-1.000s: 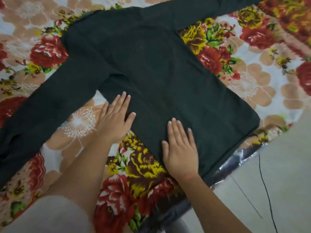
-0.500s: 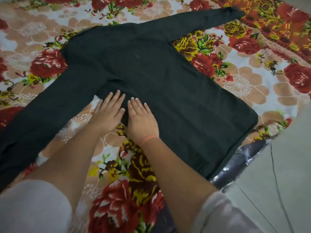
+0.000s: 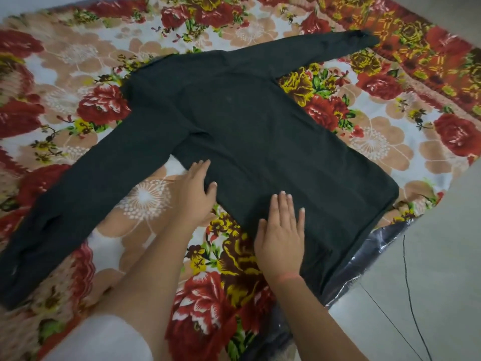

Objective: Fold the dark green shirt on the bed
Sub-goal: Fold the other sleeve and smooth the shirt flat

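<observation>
My right hand (image 3: 282,241) lies flat, fingers spread and gripping nothing, on the dark green shirt (image 3: 250,131) near the bed's (image 3: 390,142) front edge; my left hand (image 3: 199,192), equally open, presses the side seam beside it. The shirt lies spread, both sleeves out, so I judge I'm smoothing; next I'd fold in a sleeve.

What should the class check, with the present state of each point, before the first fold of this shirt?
1. Shirt lies flat on the bed: ok.
2. Both sleeves spread out, left sleeve and right sleeve: ok.
3. Left hand and right hand rest open on the near side edge, gripping nothing: ok.
4. Hem fully on the bed: not ok, it reaches the bed's edge.
5. Left cuff smooth: not ok, bunched.
6. Which side faces up: cannot tell.
</observation>
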